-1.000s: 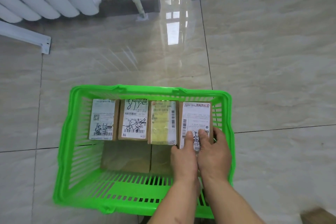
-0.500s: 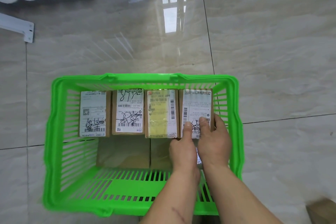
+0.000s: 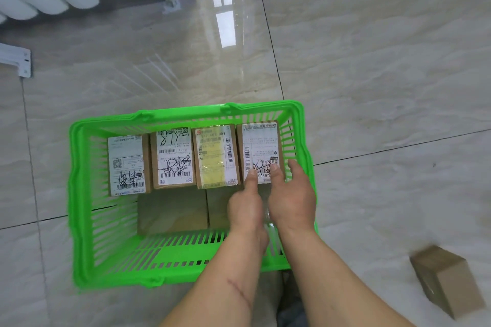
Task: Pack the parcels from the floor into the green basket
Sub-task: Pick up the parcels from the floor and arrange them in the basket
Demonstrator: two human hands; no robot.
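Two bare forearms, no sleeves, watch or rings visible; left hand (image 3: 245, 207) and right hand (image 3: 292, 200) ungloved; long thin scratch mark along left forearm.

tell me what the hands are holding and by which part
Nothing gripped: left hand and right hand rest fingertips on the near end of the rightmost parcel in the green basket.

Basket (image 3: 79, 194) near half free; parcels (image 3: 172, 159) far wall.
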